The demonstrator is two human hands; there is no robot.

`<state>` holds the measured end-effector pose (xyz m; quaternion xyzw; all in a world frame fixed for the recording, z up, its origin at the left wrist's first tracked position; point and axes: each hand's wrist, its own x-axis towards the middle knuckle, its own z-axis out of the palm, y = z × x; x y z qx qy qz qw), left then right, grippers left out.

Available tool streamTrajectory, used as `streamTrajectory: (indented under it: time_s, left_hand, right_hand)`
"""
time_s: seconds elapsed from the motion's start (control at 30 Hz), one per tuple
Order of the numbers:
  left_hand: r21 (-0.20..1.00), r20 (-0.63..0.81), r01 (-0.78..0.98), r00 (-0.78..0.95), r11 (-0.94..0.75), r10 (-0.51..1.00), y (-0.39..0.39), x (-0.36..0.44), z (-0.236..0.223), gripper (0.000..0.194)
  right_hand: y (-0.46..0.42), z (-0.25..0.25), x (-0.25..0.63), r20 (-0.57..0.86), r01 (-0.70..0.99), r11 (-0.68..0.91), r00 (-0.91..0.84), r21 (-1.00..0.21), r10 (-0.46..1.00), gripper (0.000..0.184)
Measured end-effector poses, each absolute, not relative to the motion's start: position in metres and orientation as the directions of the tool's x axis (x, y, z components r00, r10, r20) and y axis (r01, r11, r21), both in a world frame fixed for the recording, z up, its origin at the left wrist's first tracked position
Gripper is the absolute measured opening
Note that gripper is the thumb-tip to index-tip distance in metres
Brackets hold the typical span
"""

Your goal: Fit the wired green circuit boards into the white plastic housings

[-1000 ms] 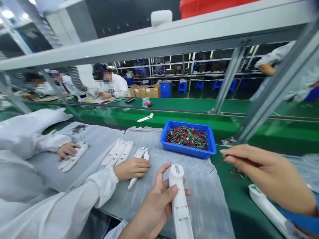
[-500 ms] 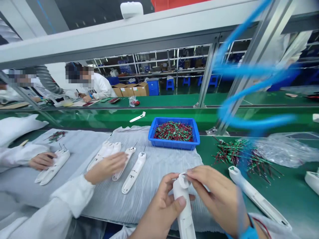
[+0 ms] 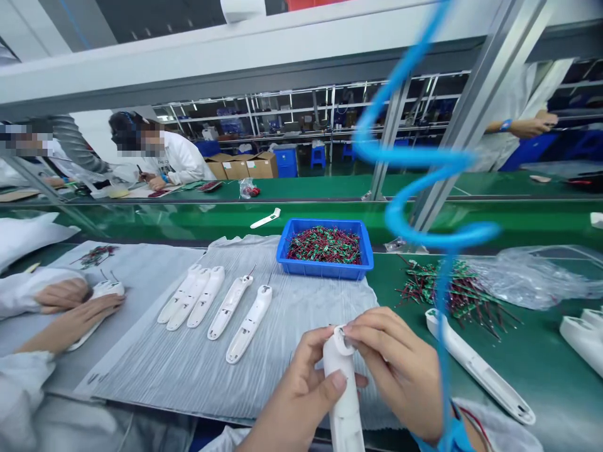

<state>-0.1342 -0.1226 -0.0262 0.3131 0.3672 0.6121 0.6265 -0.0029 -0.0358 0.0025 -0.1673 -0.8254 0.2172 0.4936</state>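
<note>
My left hand (image 3: 313,383) is wrapped around a long white plastic housing (image 3: 346,402), its rounded, hollow head up and its body slanting toward me. At that head, the thumb and fingers of my right hand (image 3: 391,364) are pinched together against the opening; whatever lies between the fingertips is hidden. Left of my hands, several white housings lie on a pale cloth (image 3: 301,314); the nearest housing (image 3: 249,323) has a thin wire sticking up from its head. Beyond my hands stands a blue bin (image 3: 325,270) full of small green boards with dark red wires.
A blue coiled hose (image 3: 419,154) hangs before my right wrist. Right of me lie another housing (image 3: 480,364), a pile of wired boards (image 3: 456,292) and clear plastic bags (image 3: 537,276). At left, a co-worker's hands (image 3: 75,314) rest on housings. A metal post (image 3: 471,119) rises ahead.
My right hand came in from the right, carrying a thin red wire, to the housing's head and stays there. The co-worker's nearer hand let go of a housing and moved left.
</note>
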Motion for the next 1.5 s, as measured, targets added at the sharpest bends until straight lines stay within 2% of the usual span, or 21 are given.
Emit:
streamTrajectory:
  time_s: [0.07,0.13,0.23,0.27,0.37,0.43,0.57,0.7,0.83,0.93,1.0,1.07,1.13,1.2,1.27,1.3,1.33,1.37,1.4,1.47,1.5]
  left_hand:
    - [0.844,-0.103,-0.529,0.003,0.089,0.995,-0.123,-0.137,-0.028,0.032]
    - [0.852,-0.124,-0.511,0.023,0.118,0.992,-0.124,-0.14,-0.03,0.031]
    - [0.875,-0.142,-0.459,0.062,0.154,0.988,-0.125,-0.146,-0.028,0.029]
    - [0.884,-0.157,-0.432,0.084,0.178,0.984,-0.125,-0.148,-0.026,0.028]
    - [0.905,-0.211,-0.346,0.14,0.248,0.967,-0.124,-0.154,-0.015,0.025]
    - [0.916,-0.213,-0.318,0.126,0.243,0.969,-0.121,-0.156,-0.013,0.023]
    - [0.934,-0.196,-0.299,0.036,0.198,0.98,-0.116,-0.156,-0.024,0.028]
    - [0.943,-0.202,-0.251,0.085,0.217,0.976,-0.118,-0.158,-0.033,0.033]
    - [0.984,-0.168,-0.047,0.058,0.171,0.984,-0.126,-0.165,-0.026,0.024]
    - [0.985,-0.154,0.089,0.053,0.149,0.987,-0.13,-0.168,-0.022,0.023]
    - [0.99,-0.14,0.041,0.069,0.137,0.988,-0.129,-0.166,-0.025,0.023]
    - [0.991,-0.091,-0.09,0.099,0.1,0.991,-0.127,-0.16,-0.03,0.021]
    - [0.978,-0.009,-0.206,0.124,0.034,0.992,-0.124,-0.151,-0.035,0.021]
    - [0.973,0.045,-0.231,0.149,-0.01,0.988,-0.121,-0.144,-0.037,0.032]
    - [0.997,0.013,-0.082,0.205,0.004,0.979,-0.117,-0.145,-0.034,0.051]
    - [0.996,-0.032,0.091,0.232,0.011,0.972,-0.115,-0.15,-0.032,0.057]
    - [0.95,-0.079,0.311,0.222,0.006,0.972,-0.112,-0.158,-0.032,0.058]
    - [0.835,-0.102,0.55,0.18,-0.014,0.978,-0.108,-0.17,-0.033,0.055]
    - [0.659,-0.082,0.752,0.09,-0.014,0.993,-0.102,-0.186,-0.036,0.048]
    - [0.302,0.189,0.951,-0.123,0.061,0.974,-0.088,-0.222,-0.052,0.047]
    - [0.153,0.328,0.985,-0.122,0.075,0.937,-0.08,-0.242,-0.063,0.047]
  right_hand:
    - [-0.031,0.004,-0.002,0.679,0.02,0.79,-0.497,-0.613,0.54,0.026]
    - [-0.024,0.005,-0.002,0.552,-0.012,0.666,-0.571,-0.746,0.608,0.018]
    - [-0.014,0.004,0.0,0.262,-0.043,0.311,-0.658,-0.949,0.706,0.005]
    - [-0.011,0.003,0.0,0.158,-0.056,0.164,-0.675,-0.985,0.72,0.011]
    - [-0.005,-0.002,-0.002,-0.085,-0.084,-0.198,-0.694,-0.977,0.715,0.032]
    - [-0.004,-0.005,-0.005,-0.162,-0.092,-0.306,-0.686,-0.948,0.709,0.037]
    - [-0.006,-0.012,-0.012,-0.209,-0.115,-0.355,-0.629,-0.928,0.749,0.039]
    - [-0.009,-0.017,-0.012,-0.211,-0.094,-0.348,-0.642,-0.933,0.737,0.04]
    - [-0.014,-0.015,-0.006,-0.125,-0.089,-0.29,-0.757,-0.953,0.642,0.039]
    - [-0.022,-0.014,-0.002,-0.048,-0.165,-0.28,-0.781,-0.946,0.623,0.041]
    - [-0.028,-0.015,0.0,0.011,-0.257,-0.252,-0.72,-0.933,0.694,0.044]
    - [-0.035,-0.016,0.0,0.076,-0.333,-0.18,-0.629,-0.926,0.774,0.044]
    - [-0.041,-0.017,0.001,0.126,-0.351,-0.104,-0.573,-0.93,0.81,0.04]
    - [-0.044,-0.017,0.003,0.152,-0.344,-0.057,-0.55,-0.937,0.821,0.037]
    - [-0.042,-0.015,0.01,0.145,-0.333,-0.054,-0.544,-0.941,0.827,0.037]
    - [-0.038,-0.013,0.016,0.142,-0.338,-0.056,-0.533,-0.94,0.834,0.038]
    - [-0.033,-0.009,0.026,0.136,-0.336,-0.058,-0.525,-0.94,0.84,0.039]
    - [-0.025,-0.003,0.04,0.135,-0.328,-0.047,-0.511,-0.944,0.849,0.039]
    - [-0.016,0.004,0.058,0.14,-0.312,-0.021,-0.485,-0.95,0.863,0.039]
    - [0.006,0.021,0.106,0.143,-0.237,0.048,-0.404,-0.97,0.903,0.037]
    - [0.019,0.031,0.136,0.14,-0.173,0.083,-0.348,-0.981,0.927,0.035]
